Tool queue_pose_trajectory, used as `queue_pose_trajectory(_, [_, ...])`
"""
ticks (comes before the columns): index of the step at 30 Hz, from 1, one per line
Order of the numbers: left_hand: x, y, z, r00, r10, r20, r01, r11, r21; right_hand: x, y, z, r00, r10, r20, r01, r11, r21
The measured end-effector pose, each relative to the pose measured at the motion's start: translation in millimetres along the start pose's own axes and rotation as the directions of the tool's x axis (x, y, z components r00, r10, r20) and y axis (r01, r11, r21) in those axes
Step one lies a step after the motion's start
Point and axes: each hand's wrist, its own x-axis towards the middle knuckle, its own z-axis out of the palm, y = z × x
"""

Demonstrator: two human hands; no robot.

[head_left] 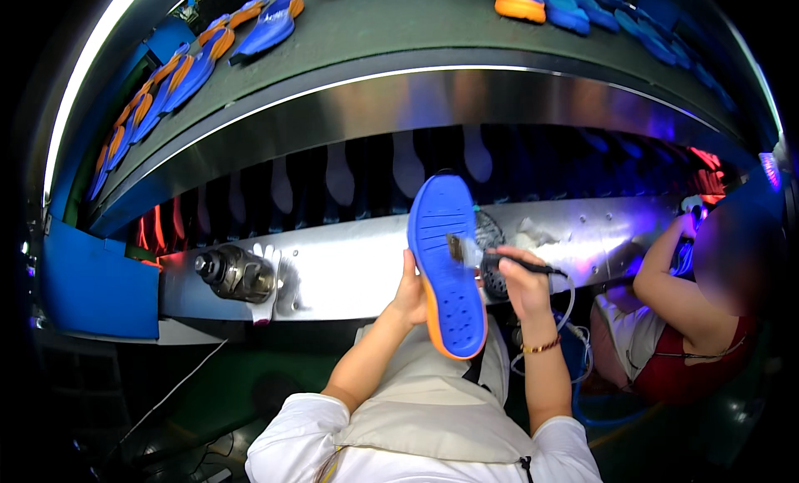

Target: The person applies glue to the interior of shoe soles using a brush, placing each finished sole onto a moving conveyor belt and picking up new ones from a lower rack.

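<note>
My left hand (409,293) grips a blue and orange shoe sole (441,208) by its left edge, its fingers partly hidden behind it. The sole's grooved, dotted blue face is turned up toward me. In my right hand (526,281) is a glue brush (470,252) with a dark handle and a thin pale tube trailing from its end. The bristles rest on or just over the middle of the sole. Behind the brush, partly covered by the sole and my hand, stands a dark round mesh-like object (489,231).
A metal ledge (349,271) runs before me, with a dark-capped container (237,272) and a glove (268,271) at left. Pale insole shapes hang in a dark slot beyond. Blue and orange soles (270,25) lie on a green conveyor (391,25). Another person (691,308) sits at right.
</note>
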Motion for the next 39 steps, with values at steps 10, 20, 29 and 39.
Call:
queue_pose_trajectory(10, [24,-17,18,0.974,0.16,-0.162,-0.152,0.987,0.06,44,-1,46,0.97,-0.225,0.096,0.239,0.787,-0.569])
queue_pose_trajectory(20, [-3,33,15,0.98,0.109,-0.167,-0.095,0.992,0.089,-21,-33,40,0.851,0.083,0.518,0.344,0.658,-0.67])
queue_pose_trajectory(29, [5,12,53,0.966,0.211,-0.147,-0.225,0.971,-0.086,10,-42,59,0.771,-0.137,0.622,0.53,0.68,-0.507])
queue_pose_trajectory(39, [15,29,61,0.916,0.391,-0.09,-0.353,0.892,0.282,9,-60,44,0.649,-0.022,0.761,0.52,0.743,-0.421])
